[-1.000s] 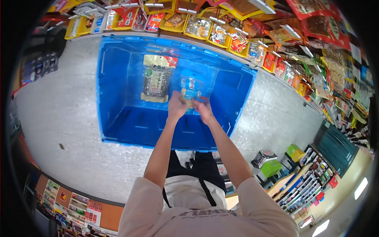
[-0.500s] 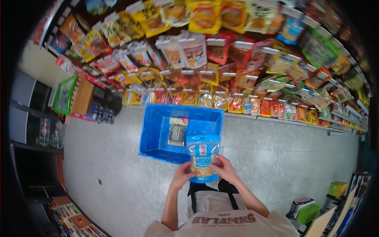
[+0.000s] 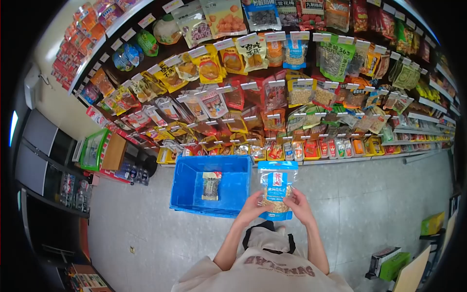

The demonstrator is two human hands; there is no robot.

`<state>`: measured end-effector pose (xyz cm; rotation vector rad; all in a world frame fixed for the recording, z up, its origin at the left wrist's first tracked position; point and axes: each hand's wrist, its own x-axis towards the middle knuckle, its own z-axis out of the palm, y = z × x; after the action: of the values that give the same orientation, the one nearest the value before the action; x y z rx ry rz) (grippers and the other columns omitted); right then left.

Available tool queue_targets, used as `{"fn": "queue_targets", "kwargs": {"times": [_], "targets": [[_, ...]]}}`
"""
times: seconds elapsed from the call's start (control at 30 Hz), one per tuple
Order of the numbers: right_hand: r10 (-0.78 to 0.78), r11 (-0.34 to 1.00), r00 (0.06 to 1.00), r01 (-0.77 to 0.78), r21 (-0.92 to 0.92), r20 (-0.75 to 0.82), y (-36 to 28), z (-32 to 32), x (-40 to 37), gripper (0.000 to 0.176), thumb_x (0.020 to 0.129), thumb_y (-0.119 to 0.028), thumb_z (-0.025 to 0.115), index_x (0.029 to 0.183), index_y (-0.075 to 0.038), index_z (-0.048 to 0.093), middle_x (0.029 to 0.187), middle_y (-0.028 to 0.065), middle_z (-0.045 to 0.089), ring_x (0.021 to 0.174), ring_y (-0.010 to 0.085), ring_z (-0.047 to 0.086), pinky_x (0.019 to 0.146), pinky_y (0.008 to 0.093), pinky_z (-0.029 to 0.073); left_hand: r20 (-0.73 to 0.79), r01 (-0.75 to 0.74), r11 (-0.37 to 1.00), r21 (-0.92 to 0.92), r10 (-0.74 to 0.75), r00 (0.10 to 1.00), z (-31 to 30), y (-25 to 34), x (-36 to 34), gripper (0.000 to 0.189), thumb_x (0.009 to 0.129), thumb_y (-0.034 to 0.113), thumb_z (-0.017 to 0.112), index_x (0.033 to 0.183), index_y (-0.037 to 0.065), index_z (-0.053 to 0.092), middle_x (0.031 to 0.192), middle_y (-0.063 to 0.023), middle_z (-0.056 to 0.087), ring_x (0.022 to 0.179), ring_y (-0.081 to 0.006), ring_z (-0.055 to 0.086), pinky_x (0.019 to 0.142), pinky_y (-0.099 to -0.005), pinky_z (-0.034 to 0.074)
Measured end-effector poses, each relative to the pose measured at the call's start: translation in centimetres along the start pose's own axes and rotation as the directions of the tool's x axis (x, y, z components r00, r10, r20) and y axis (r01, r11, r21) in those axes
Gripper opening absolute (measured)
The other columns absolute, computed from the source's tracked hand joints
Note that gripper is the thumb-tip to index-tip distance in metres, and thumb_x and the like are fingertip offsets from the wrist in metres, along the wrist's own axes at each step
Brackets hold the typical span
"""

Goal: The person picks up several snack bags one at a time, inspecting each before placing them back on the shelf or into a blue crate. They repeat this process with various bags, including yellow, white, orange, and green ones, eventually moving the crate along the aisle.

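A clear snack pouch of pale seeds [image 3: 277, 192], with blue bands at its top and bottom, stands upright in front of me with its printed face toward me. My left hand [image 3: 251, 208] grips its lower left side, and my right hand [image 3: 299, 206] has its lower right side, thumb on the front. To the left, on the floor, is a blue plastic crate [image 3: 209, 210]. Inside it lies one small packet [image 3: 211, 188] with a cream-and-red top and a dark see-through body. The pouch is just right of the crate, not over it.
A long shelf rack [image 3: 219, 87] ahead carries rows of hanging snack bags with price tags. A green-framed case [image 3: 94, 150] and bottled drinks [image 3: 134, 173] are at the left. Green and white boxes [image 3: 391, 263] sit at the lower right on the grey tiled floor [image 3: 340, 209].
The pouch, held in both hands, has shifted from over the crate's front right corner to beside its right side. My view has tilted up, showing more of the upper shelves.
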<state>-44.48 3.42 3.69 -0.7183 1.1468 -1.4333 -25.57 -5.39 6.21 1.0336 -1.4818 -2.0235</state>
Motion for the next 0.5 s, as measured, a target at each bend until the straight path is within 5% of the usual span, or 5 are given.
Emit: {"fn": "queue_targets", "kwargs": {"times": [0.17, 0.5], "targets": [[-0.011, 1.0, 0.997, 0.013, 0.023, -0.073, -1.2, -1.3, 0.8, 0.037, 0.088, -0.004, 0.068, 0.122, 0.002, 0.054, 0.107, 0.007, 0.067, 0.099, 0.0125, 0.063, 0.084, 0.0284, 0.053, 0.086, -0.074, 0.993, 0.089, 0.067, 0.994, 2.1, 1.0, 2.0, 0.053, 0.08, 0.011, 0.079, 0.125, -0.001, 0.055, 0.115, -0.0087, 0.064, 0.102, -0.0167, 0.063, 0.087, -0.0314, 0.054], [-0.114, 0.992, 0.965, 0.097, -0.084, -0.236, -5.8, -6.4, 9.6, 0.031, 0.088, -0.004, 0.07, 0.116, 0.004, 0.059, 0.106, 0.0072, 0.068, 0.092, 0.0106, 0.064, 0.079, 0.0259, 0.053, 0.147, 0.031, 0.996, -0.082, -0.019, 0.989, 4.2, 2.3, 14.7, 0.047, 0.08, 0.009, 0.078, 0.122, 0.002, 0.058, 0.111, -0.0069, 0.067, 0.098, -0.014, 0.065, 0.083, -0.0298, 0.055]]}}
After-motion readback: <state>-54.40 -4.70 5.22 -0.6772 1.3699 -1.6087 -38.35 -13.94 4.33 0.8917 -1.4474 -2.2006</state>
